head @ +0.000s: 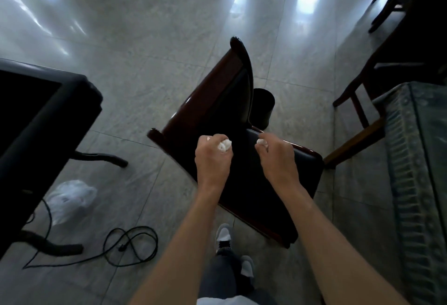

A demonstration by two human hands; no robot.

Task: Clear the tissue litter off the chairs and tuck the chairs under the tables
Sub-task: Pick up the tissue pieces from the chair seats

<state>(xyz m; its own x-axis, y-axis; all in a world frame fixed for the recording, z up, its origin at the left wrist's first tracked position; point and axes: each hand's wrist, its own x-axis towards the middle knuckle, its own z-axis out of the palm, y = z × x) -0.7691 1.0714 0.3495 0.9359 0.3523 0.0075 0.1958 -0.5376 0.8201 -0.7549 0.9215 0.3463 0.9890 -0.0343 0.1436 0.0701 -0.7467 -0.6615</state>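
Observation:
A dark wooden chair point(302, 174) with a black seat stands in the middle, its curved backrest toward the far side. Both my hands hover over the seat. My left hand point(211, 159) grips a crumpled white tissue point(224, 146) in its curled fingers. My right hand point(278, 157) pinches a second small white tissue wad point(261, 143) at its fingertips. No other tissue shows on the dark seat.
A small black bin point(264, 106) stands behind the backrest. A black table point(38, 116) is at the left, with a white plastic bag point(70, 198) and a black cable point(130, 244) on the floor. A glass-topped table point(418, 159) and another chair point(360, 111) are at the right.

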